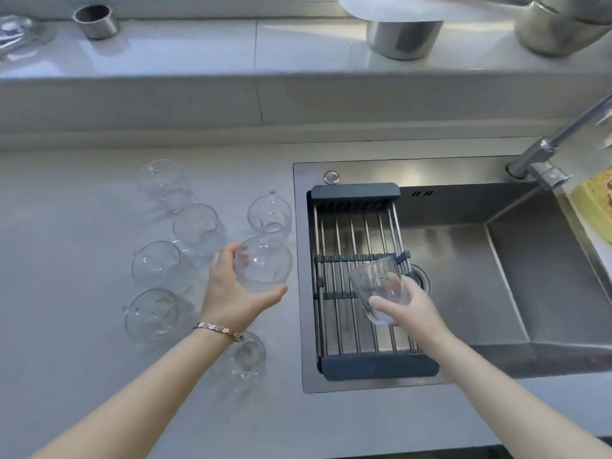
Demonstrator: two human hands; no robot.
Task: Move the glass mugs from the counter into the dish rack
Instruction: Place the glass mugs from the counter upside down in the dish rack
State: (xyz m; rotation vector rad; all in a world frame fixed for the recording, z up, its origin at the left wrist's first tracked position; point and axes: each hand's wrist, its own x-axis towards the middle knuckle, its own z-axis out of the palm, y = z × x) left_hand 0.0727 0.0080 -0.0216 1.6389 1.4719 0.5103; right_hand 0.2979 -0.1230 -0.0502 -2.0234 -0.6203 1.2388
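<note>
Presently, the scene is laid out as follows.

Right hand [402, 303]: closed around a clear glass mug [381, 288], which is held tilted above the dish rack; whether the glass touches the bars cannot be told.

Left hand [231, 289]: spread wide, fingers curved around the near left side of an upright mug [268, 260] on the counter; thumb and fingers are set at its wall, but a firm grip is not shown. A chain bracelet [218, 330] is worn on this wrist.

Dish rack [356, 193]: a dark-framed rack with metal bars, laid across the left part of the sink; its bars are bare apart from the mug held over them.

Mugs on the counter: one with its handle toward the wall [270, 215], just behind the mug at the left hand; four more to the left in a loose column, [164, 180], [195, 226], [155, 265] and [152, 314]; another [246, 357] partly hidden under the left forearm.

Counter [66, 226]: a pale grey surface, left of the sink.

Sink [496, 260]: stainless steel, with a faucet [543, 160] at the far right corner.

Window ledge: a small metal cup [96, 21] at the left, larger metal vessels at the right.
</note>
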